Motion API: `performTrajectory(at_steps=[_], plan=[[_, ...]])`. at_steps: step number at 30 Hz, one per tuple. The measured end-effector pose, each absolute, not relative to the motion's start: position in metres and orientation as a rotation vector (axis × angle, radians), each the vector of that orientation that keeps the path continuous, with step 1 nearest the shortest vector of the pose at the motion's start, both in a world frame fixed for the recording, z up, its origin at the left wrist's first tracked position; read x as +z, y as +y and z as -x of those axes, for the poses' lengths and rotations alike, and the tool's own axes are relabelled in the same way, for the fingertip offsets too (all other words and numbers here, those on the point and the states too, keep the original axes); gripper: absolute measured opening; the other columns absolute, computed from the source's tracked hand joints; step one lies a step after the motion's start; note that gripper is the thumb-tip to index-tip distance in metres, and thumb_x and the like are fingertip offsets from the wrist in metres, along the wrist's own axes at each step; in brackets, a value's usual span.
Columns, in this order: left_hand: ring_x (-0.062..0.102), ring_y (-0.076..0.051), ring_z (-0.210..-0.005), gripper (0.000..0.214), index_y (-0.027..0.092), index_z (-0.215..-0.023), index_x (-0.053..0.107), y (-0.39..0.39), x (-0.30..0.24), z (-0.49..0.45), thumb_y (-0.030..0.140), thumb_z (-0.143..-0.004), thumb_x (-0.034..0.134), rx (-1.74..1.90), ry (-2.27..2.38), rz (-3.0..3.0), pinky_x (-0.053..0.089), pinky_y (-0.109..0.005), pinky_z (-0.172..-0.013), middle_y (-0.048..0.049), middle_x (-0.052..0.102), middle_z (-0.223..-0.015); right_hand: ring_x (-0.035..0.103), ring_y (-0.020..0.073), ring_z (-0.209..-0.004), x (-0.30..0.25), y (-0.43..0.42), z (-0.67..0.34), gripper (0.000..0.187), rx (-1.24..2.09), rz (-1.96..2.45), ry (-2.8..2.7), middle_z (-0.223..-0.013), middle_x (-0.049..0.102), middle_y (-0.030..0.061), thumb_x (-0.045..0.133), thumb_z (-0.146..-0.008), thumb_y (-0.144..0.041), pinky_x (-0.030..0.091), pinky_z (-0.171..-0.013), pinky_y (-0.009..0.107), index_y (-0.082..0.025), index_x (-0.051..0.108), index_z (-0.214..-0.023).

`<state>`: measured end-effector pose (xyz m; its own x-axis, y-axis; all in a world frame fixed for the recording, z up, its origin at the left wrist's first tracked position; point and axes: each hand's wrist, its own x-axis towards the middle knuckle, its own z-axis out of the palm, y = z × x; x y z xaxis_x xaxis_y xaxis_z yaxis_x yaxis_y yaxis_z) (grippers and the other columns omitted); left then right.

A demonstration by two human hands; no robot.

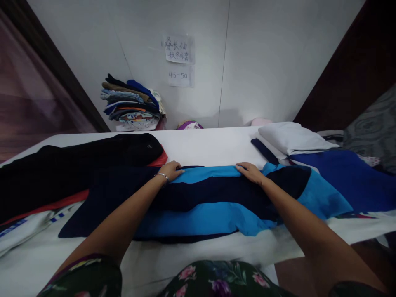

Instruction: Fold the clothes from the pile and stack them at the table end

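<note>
A long navy and light-blue jacket (213, 189) lies partly folded across the white table in front of me. My left hand (170, 170) is at its far edge, left of the middle, with the fingers closed on the cloth. Along the same edge, to the right, my right hand (251, 172) pinches the light-blue fabric between thumb and fingers. One light-blue and navy end, perhaps a sleeve, spreads out to the right beyond my right forearm. The dark left end reaches under my left forearm.
Black garments (123, 150) over red cloth lie on the left. A folded white garment (293, 138) and a blue garment (346, 175) lie on the right. Against the back wall rises a stack of folded clothes (133, 103). Handwritten paper signs (180, 49) hang on the wall.
</note>
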<state>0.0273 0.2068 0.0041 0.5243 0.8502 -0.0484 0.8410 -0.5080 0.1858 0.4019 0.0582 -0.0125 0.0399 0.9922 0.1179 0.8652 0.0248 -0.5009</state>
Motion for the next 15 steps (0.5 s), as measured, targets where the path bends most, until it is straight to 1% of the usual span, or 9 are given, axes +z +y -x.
performTrajectory(at_steps=[2, 4, 5, 7, 9, 10, 12, 15], plan=[[0.058, -0.022, -0.107, 0.049, 0.020, -0.113, 0.062, 0.212, 0.001, -0.020, 0.053, -0.079, 0.049, 0.104, 1.434, -2.570, 0.042, -0.029, -0.091, -0.0071, 0.063, -0.119, 0.051, 0.0255, -0.121, -0.014, 0.057, -0.408, 0.058, 0.459, 1.968, -1.773, -0.131, 0.057, 0.0081, 0.036, -0.088, -0.061, 0.037, -0.104, 0.038, -0.021, 0.057, -0.124], [0.057, -0.024, -0.109, 0.058, 0.021, -0.117, 0.061, 0.216, 0.000, -0.014, 0.061, -0.078, 0.047, 0.082, 1.443, -2.561, 0.041, -0.031, -0.093, -0.0077, 0.062, -0.122, 0.056, 0.0259, -0.115, -0.013, 0.055, -0.412, 0.059, 0.472, 2.022, -1.777, -0.126, 0.060, 0.0081, 0.038, -0.086, -0.064, 0.042, -0.098, 0.037, -0.022, 0.058, -0.123], [0.058, -0.024, -0.107, 0.060, 0.021, -0.115, 0.062, 0.218, 0.000, -0.012, 0.064, -0.077, 0.046, 0.051, 1.453, -2.559, 0.041, -0.032, -0.091, -0.0082, 0.064, -0.120, 0.060, 0.0259, -0.107, -0.011, 0.054, -0.414, 0.057, 0.448, 2.052, -1.807, -0.118, 0.065, 0.0081, 0.039, -0.085, -0.065, 0.045, -0.092, 0.036, -0.022, 0.061, -0.117], [0.061, -0.026, -0.099, 0.059, 0.020, -0.103, 0.066, 0.221, 0.001, -0.012, 0.068, -0.075, 0.046, -0.011, 1.481, -2.557, 0.043, -0.032, -0.086, -0.0092, 0.068, -0.107, 0.065, 0.0250, -0.089, -0.004, 0.055, -0.420, 0.054, 0.337, 2.152, -1.850, -0.095, 0.071, 0.0075, 0.041, -0.084, -0.066, 0.048, -0.078, 0.034, -0.022, 0.067, -0.100], [0.063, -0.025, -0.090, 0.056, 0.020, -0.090, 0.067, 0.223, 0.004, -0.017, 0.069, -0.074, 0.046, -0.024, 1.512, -2.549, 0.043, -0.032, -0.079, -0.0084, 0.071, -0.092, 0.065, 0.0243, -0.078, 0.005, 0.056, -0.429, 0.054, 0.132, 2.282, -1.809, -0.079, 0.070, 0.0073, 0.041, -0.082, -0.069, 0.046, -0.069, 0.031, -0.022, 0.067, -0.087], [0.063, -0.025, -0.087, 0.054, 0.021, -0.086, 0.067, 0.223, 0.006, -0.021, 0.069, -0.075, 0.045, -0.006, 1.515, -2.551, 0.043, -0.031, -0.076, -0.0075, 0.071, -0.088, 0.064, 0.0245, -0.078, 0.008, 0.056, -0.435, 0.055, 0.020, 2.345, -1.760, -0.076, 0.069, 0.0079, 0.041, -0.081, -0.070, 0.045, -0.067, 0.030, -0.022, 0.066, -0.085], [0.064, -0.023, -0.085, 0.050, 0.022, -0.086, 0.067, 0.224, 0.008, -0.031, 0.065, -0.079, 0.043, 0.050, 1.483, -2.591, 0.043, -0.030, -0.075, -0.0060, 0.071, -0.089, 0.064, 0.0259, -0.079, 0.009, 0.056, -0.449, 0.056, -0.122, 2.469, -1.669, -0.079, 0.069, 0.0100, 0.042, -0.080, -0.071, 0.043, -0.066, 0.030, -0.021, 0.066, -0.086], [0.062, -0.023, -0.096, 0.042, 0.021, -0.098, 0.067, 0.224, 0.009, -0.041, 0.055, -0.082, 0.046, 0.049, 1.435, -2.673, 0.042, -0.031, -0.082, -0.0068, 0.070, -0.103, 0.065, 0.0278, -0.084, -0.003, 0.051, -0.467, 0.057, -0.053, 2.617, -1.639, -0.085, 0.070, 0.0126, 0.042, -0.081, -0.069, 0.044, -0.069, 0.032, -0.018, 0.066, -0.090]])
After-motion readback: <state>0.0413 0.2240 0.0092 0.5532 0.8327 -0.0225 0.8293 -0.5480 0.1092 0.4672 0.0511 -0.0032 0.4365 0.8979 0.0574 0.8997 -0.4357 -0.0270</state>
